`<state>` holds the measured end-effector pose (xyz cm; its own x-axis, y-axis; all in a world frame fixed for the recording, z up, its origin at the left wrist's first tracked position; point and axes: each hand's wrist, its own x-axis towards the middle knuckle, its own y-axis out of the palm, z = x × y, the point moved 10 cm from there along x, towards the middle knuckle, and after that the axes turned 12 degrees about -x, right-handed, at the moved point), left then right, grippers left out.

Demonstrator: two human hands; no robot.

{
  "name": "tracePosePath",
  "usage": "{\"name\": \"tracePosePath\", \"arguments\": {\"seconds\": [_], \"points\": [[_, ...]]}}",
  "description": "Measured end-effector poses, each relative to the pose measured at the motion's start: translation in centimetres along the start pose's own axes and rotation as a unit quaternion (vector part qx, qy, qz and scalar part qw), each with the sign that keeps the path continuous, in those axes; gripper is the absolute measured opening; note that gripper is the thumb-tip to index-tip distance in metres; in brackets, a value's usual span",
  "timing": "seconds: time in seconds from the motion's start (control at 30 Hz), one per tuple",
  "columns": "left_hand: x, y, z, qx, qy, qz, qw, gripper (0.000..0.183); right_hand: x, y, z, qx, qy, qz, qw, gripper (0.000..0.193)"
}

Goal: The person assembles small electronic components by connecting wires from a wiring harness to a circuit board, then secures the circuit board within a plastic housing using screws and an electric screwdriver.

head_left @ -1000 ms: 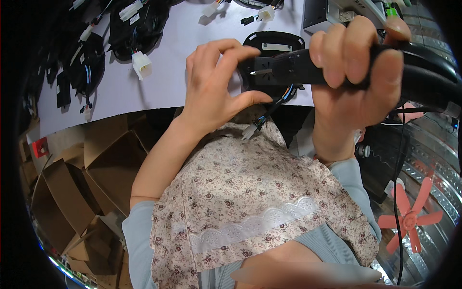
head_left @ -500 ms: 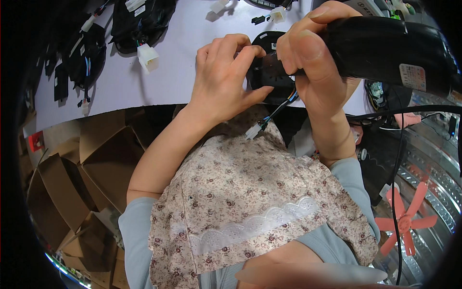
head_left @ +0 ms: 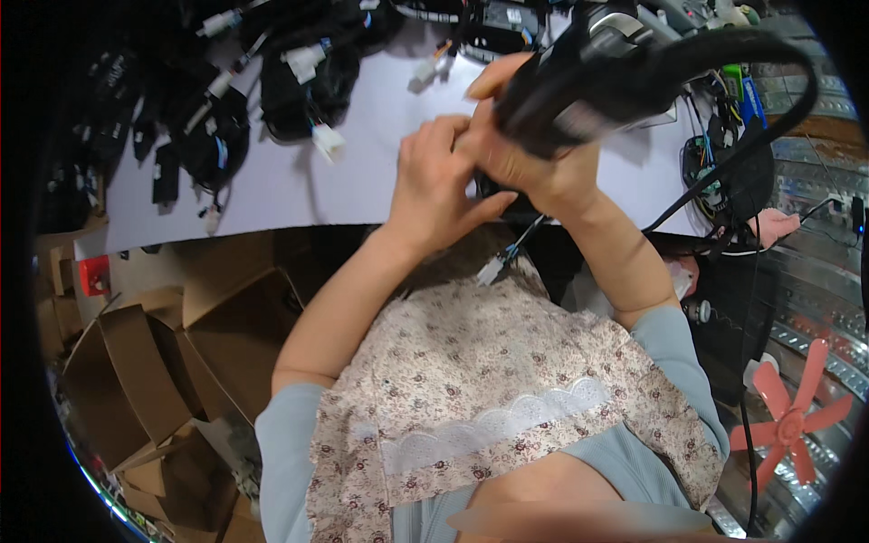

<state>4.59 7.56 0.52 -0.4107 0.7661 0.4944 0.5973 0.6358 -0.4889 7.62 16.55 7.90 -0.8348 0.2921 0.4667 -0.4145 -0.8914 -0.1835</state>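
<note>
**Surroundings, Left and Right**

Above and left of the left hand [head_left: 434,181], a black rounded plastic housing [head_left: 299,95] lies on the smooth white tabletop [head_left: 353,195], near a boxy white plastic connector [head_left: 328,143]. Farther left of that hand are another dark rounded housing [head_left: 215,136] and a slim black rectangular piece [head_left: 166,174]. Well below and left of it stand open brown cardboard boxes [head_left: 140,371], with a small bright-red object [head_left: 93,275] beside them.

To the right of the right hand [head_left: 541,176] lie a rounded black unit [head_left: 751,176] and a crumpled pale-pink object [head_left: 777,226]. Well below these is a five-bladed pink plastic fan [head_left: 789,425].
</note>
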Motion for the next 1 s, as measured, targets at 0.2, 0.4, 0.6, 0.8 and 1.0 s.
{"name": "tracePosePath", "arguments": {"seconds": [0.2, 0.4, 0.6, 0.8, 1.0], "points": [[-6.4, -5.2, 1.3, -0.067, -0.183, -0.071, 0.978, 0.055, -0.4, -6.1, 5.9, 0.234, -0.154, -0.021, 0.96, 0.037], [-30.6, -19.4, 3.4, -0.045, -0.323, -0.398, 0.858, 0.042, -3.3, -17.6, 2.9, 0.213, -0.089, -0.191, 0.954, 0.026], [-55.5, -19.7, 11.8, 0.049, -0.588, -0.488, 0.643, 0.037, -5.0, -18.9, 1.2, 0.198, -0.066, -0.258, 0.943, 0.023], [-35.7, -16.3, 10.2, 0.3, -0.335, -0.175, 0.876, 0.029, -4.7, -19.6, 1.9, 0.153, -0.069, -0.265, 0.949, 0.021], [-10.3, -19.0, 3.8, 0.107, -0.173, -0.193, 0.96, 0.018, -4.8, -20.1, 2.0, 0.191, -0.09, -0.25, 0.945, 0.018]]}}
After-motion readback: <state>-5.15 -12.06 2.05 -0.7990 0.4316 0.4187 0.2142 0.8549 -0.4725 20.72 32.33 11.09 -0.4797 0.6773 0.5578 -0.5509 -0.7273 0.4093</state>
